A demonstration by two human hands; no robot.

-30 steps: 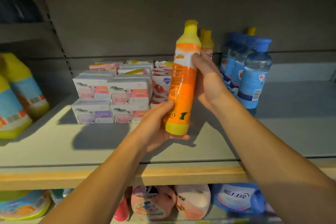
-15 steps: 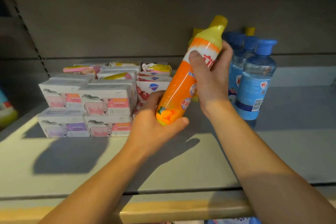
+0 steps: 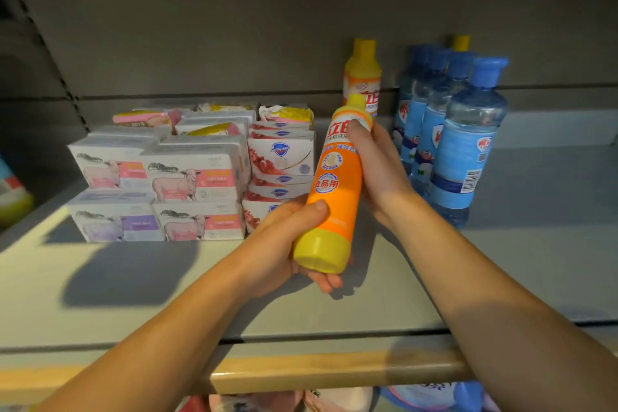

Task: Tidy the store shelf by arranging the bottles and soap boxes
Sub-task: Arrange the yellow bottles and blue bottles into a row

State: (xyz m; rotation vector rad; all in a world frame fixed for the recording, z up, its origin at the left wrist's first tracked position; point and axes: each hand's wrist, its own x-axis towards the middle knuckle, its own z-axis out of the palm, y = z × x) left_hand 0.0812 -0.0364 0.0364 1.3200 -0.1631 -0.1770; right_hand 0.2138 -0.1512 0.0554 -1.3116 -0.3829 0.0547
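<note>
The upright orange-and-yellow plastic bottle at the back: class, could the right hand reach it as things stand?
Probably not: the right hand already grips the tilted orange bottle, which lies before the upright orange-and-yellow bottle.

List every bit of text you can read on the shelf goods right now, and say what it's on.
"食品用": badge on the held orange bottle, gripped by left hand and right hand.
"立白", partly covered: same bottle's upper label.
"Safeguard": white soap box.
"SOAP": sheep soap box.
Blue bottles: logo, barcode unreadable.

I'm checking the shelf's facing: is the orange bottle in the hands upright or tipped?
Tipped. The orange plastic bottle with yellow cap leans off the shelf, gripped by the left hand and right hand.
</note>
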